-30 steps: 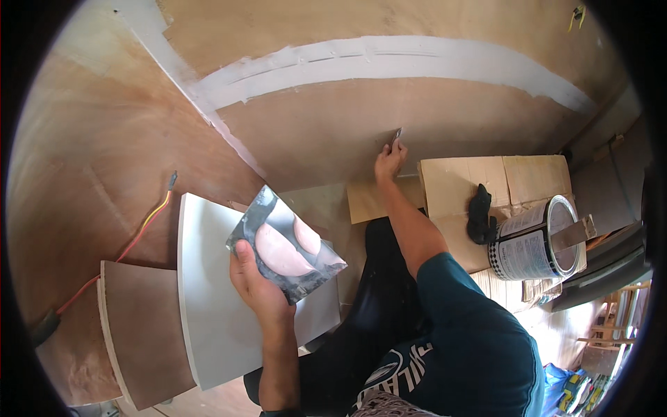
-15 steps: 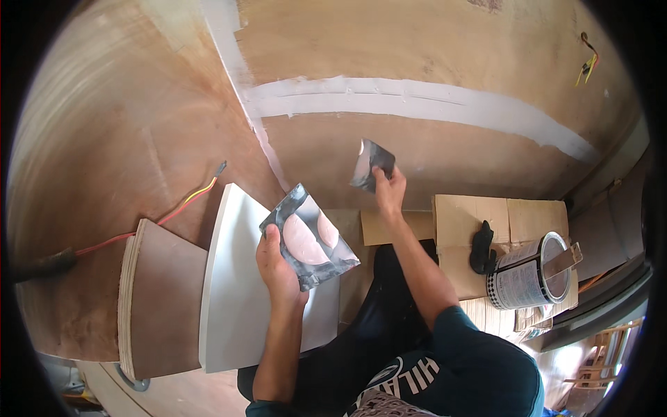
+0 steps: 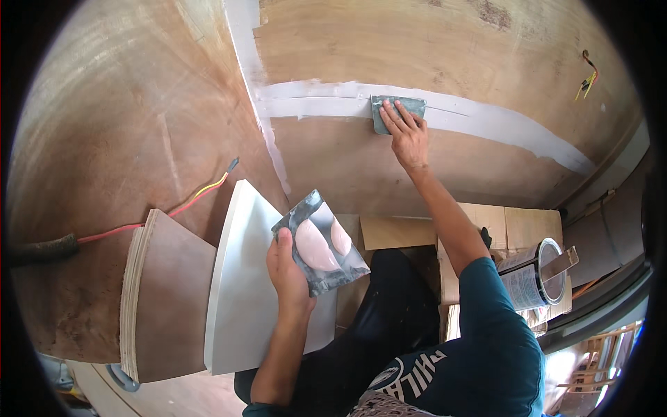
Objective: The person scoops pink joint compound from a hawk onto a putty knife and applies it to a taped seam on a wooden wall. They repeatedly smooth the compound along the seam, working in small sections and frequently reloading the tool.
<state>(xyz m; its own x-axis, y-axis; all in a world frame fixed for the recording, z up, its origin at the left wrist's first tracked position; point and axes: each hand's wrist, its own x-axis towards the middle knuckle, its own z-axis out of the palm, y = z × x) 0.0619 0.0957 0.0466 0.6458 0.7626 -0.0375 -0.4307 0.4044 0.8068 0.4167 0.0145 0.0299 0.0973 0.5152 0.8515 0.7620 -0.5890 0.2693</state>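
Note:
My left hand (image 3: pixel 287 272) holds a flat grey square plate (image 3: pixel 303 211) by its left edge, thumb on top. On the plate sit two smooth mounds of pale pink putty (image 3: pixel 317 247). My right hand (image 3: pixel 408 137) presses a thin grey-green putty spreader (image 3: pixel 415 105) flat against the plywood wall, fingers stretched over its face and thumb hidden. Under the spreader runs a long band of whitish putty (image 3: pixel 500 125) across the wall, with a thin dark seam line showing in it. Another whitish band (image 3: pixel 241 52) follows the corner at the left.
An open can (image 3: pixel 524 281) with a wooden stick (image 3: pixel 559 263) in it stands on cardboard boxes (image 3: pixel 531 226) at right. A white panel (image 3: pixel 240 299) and brown plywood sheets (image 3: pixel 170 299) lean at left. Loose wires stick out of the walls, red-yellow (image 3: pixel 187 203) and dark (image 3: pixel 589 78).
My right hand has moved up from in front of the wall and laid the spreader on the putty band. My left hand still holds the plate, nearly unmoved. The view has shifted slightly.

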